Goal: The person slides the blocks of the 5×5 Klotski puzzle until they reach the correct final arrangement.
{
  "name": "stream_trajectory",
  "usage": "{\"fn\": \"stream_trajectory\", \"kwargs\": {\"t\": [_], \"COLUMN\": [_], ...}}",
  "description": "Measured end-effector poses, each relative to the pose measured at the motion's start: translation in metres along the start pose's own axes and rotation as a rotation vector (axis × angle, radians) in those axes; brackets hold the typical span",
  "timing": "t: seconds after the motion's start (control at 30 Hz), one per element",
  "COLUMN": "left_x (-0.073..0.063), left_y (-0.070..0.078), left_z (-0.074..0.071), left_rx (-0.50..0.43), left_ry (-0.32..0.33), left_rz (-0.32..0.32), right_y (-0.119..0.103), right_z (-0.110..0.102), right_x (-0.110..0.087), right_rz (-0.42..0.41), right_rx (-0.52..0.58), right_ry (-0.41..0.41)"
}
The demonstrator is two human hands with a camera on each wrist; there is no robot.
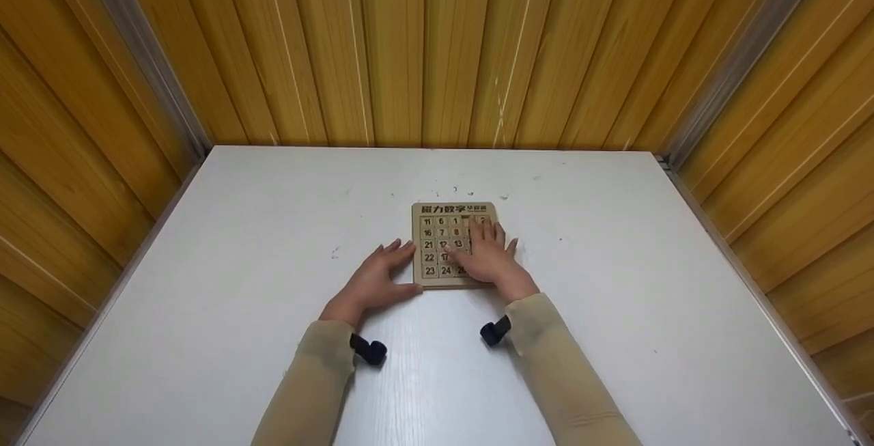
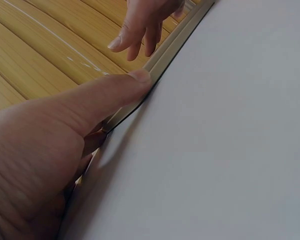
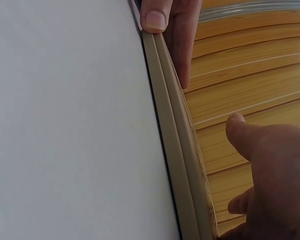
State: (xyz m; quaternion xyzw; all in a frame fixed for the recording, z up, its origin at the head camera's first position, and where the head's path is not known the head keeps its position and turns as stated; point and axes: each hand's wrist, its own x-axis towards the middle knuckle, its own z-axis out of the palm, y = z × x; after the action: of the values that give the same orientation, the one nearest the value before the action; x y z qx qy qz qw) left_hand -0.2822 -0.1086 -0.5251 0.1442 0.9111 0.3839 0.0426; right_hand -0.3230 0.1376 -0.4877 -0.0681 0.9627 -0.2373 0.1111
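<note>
Wooden board point(image 1: 440, 283) at the middle of a white table point(image 1: 205, 296), headed 磁力数字 in dark print. Its square recess holds numbered tiles point(image 1: 442, 233); legible rows begin 11, 6, 1 and 16, 7, 8, with a dark slot beside the 1. The edge appears two-layered. The left hand point(image 1: 374, 279), fingers extended, touches the near-left corner; the right hand point(image 1: 490, 257) spreads, unclenched, over the right-hand tiles.

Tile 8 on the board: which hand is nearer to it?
Right: the right hand is over the board, just beside tile 8; the left hand is at the board's left edge.
</note>
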Motion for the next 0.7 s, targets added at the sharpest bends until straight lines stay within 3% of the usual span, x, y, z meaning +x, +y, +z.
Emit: {"fn": "stream_trajectory", "kwargs": {"t": [0.7], "left_x": [0.0019], "left_y": [0.0012], "left_z": [-0.0006], "left_rx": [0.017], "left_ry": [-0.004], "left_rz": [0.01], "right_y": [-0.0059], "right_z": [0.0065], "right_x": [-0.001], "right_rz": [-0.085], "right_rx": [0.012], "right_ry": [0.004]}}
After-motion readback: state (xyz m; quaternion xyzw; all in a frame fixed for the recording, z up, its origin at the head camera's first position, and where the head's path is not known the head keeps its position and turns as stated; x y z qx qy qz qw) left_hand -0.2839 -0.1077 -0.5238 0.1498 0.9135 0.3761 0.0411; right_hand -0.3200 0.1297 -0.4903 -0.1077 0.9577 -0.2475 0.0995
